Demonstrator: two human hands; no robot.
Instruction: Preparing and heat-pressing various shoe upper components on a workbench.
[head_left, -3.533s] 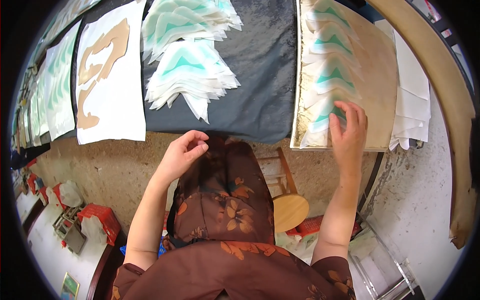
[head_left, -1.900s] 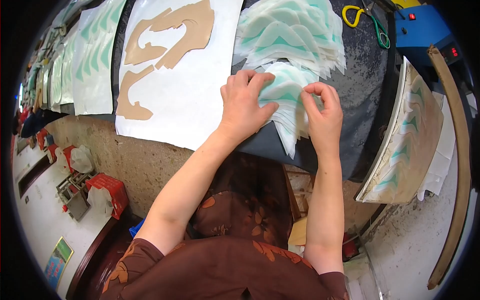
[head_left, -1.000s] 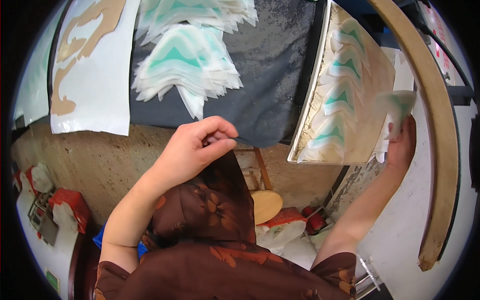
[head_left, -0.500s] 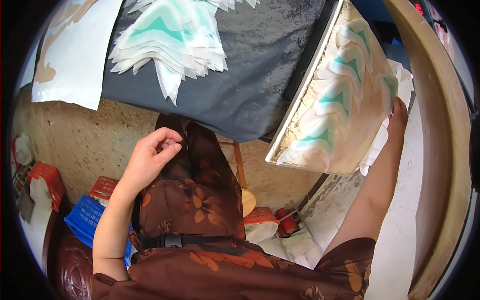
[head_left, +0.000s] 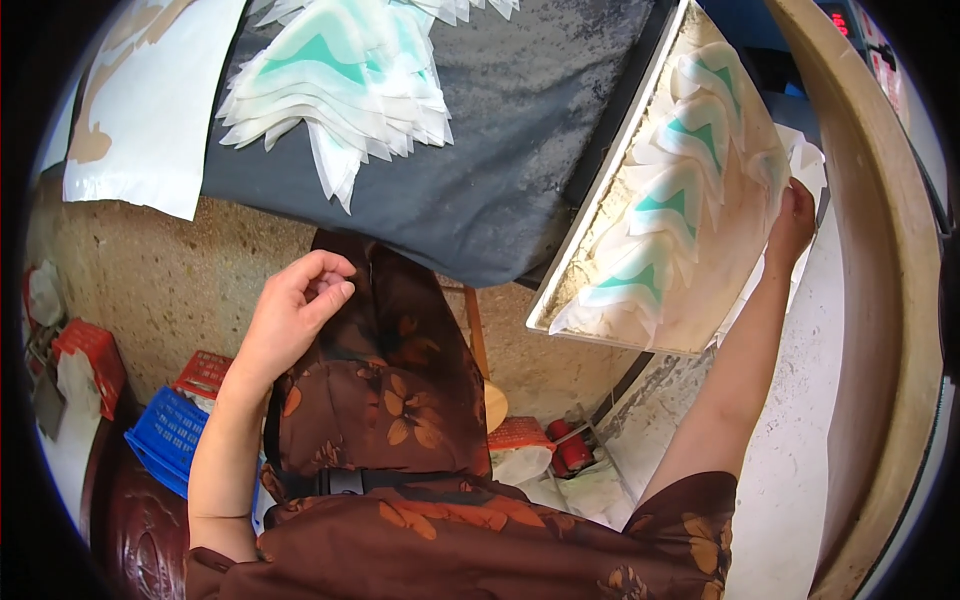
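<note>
My left hand (head_left: pixel 295 312) hovers over my lap in front of the black-covered table (head_left: pixel 480 200). Its fingers are loosely curled, with nothing visible in them. At the right edge of a light, tilted board (head_left: pixel 700 305), my right hand (head_left: pixel 795 222) has its fingers closed by a thin whitish cut piece (head_left: pixel 768 172); what exactly the fingertips grip is partly hidden. Several curved translucent pieces with teal chevrons (head_left: pixel 662 212) lie in an overlapping row along the board. A fanned pile of similar pieces (head_left: pixel 340 85) rests on the table.
White sheeting with brown smears (head_left: pixel 150 120) covers the table's left part. A curved wooden rim (head_left: pixel 870 250) runs along the right. Low down are a blue basket (head_left: pixel 165 435), a red basket (head_left: pixel 90 360) and a red cylindrical object (head_left: pixel 570 445). White sheets (head_left: pixel 808 165) show behind the board.
The piece by my right hand has shifted slightly up and left, and its teal part no longer shows. My right hand has turned and risen a little; my left hand has barely moved.
</note>
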